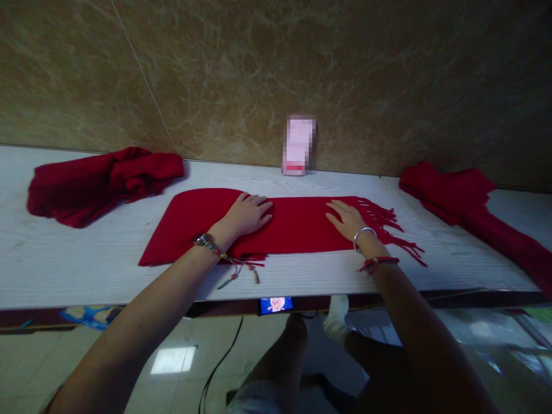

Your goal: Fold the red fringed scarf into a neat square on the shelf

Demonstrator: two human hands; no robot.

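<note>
A red fringed scarf [297, 227] lies flat and folded on the white wood-grain table [86, 270]. Its long fringe spreads out at the right end, and a second bit of fringe shows below my left wrist. My left hand [248, 214] rests flat on the scarf left of its middle, fingers stretched out. Nearer the fringed end, my right hand [345, 221] lies on the cloth with its fingers spread. Neither hand grips anything.
A crumpled red cloth [103, 181] lies at the left, another red cloth [457, 195] at the right. A blurred pink object [299, 144] stands by the brown marbled wall [259, 69]. Below the table edge, a lit screen [276, 305] and a black cable [222, 365] show.
</note>
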